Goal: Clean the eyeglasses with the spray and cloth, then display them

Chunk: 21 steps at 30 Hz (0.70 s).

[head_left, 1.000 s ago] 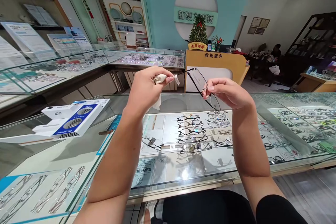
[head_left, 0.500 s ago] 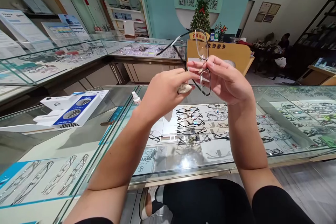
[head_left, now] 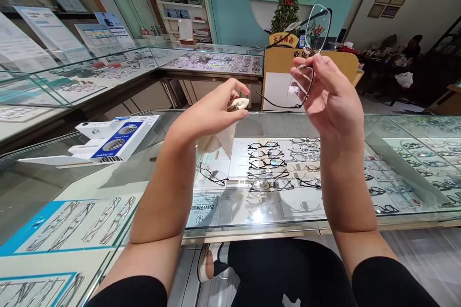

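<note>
My right hand (head_left: 333, 88) is raised and pinches a pair of thin dark-rimmed glasses (head_left: 328, 29) near the bridge; the lenses stand one above the other and the temples point left. To the left, my left hand (head_left: 216, 108) is closed on a pale beige cloth (head_left: 226, 139), which hangs below the fingers. A gap separates the cloth from the glasses. Several dark-framed glasses (head_left: 267, 163) lie in rows below my hands, in the glass display case (head_left: 259, 234).
An opened white and blue box (head_left: 120, 141) lies on the glass at the left. More eyewear cases (head_left: 118, 74) run along the left and back. Farther off are an orange counter (head_left: 279, 64), a plant (head_left: 286, 12) and a seated person (head_left: 412, 48).
My left hand has moved left with the cloth, away from the glasses, and the cloth now shows hanging. My right hand has shifted right and up slightly, and the glasses are turned.
</note>
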### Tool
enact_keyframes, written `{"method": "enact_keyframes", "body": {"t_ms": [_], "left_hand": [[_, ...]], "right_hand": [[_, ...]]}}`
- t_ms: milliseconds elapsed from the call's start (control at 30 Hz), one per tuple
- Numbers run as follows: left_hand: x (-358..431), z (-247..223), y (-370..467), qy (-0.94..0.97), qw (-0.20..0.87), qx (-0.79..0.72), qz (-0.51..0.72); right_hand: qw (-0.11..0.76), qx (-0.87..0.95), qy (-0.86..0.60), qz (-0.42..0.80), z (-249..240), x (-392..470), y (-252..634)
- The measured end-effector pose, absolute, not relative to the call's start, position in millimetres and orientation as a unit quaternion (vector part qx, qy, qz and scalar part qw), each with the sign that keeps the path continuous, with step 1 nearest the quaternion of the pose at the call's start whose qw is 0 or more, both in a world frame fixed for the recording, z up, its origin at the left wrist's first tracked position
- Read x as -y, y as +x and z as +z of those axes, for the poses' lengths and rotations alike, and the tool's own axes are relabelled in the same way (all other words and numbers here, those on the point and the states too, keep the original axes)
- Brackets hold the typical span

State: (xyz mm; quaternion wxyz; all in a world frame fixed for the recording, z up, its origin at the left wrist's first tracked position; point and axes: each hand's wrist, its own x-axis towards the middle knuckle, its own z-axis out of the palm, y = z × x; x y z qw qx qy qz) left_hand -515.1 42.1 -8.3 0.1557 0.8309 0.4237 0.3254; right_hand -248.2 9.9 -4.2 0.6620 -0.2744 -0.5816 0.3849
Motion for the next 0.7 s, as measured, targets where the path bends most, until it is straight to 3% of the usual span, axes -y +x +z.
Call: {"method": "enact_keyframes", "body": {"t_ms": [267, 467, 700], "left_hand": [[-95, -30, -524, 0.800, 0.187, -0.549, 0.155], [-129, -57, -530, 0.752, 0.086, -0.638, 0.143], [-157, -62, -583, 0.658, 0.047, -0.742, 0.123]], "right_hand": [[0.650, 0.610, -0.302, 0.339, -7, -11, -248], [0.645, 0.617, -0.292, 0.344, -7, -10, -252], [0.625, 0.633, -0.304, 0.342, -7, -5, -253]]}}
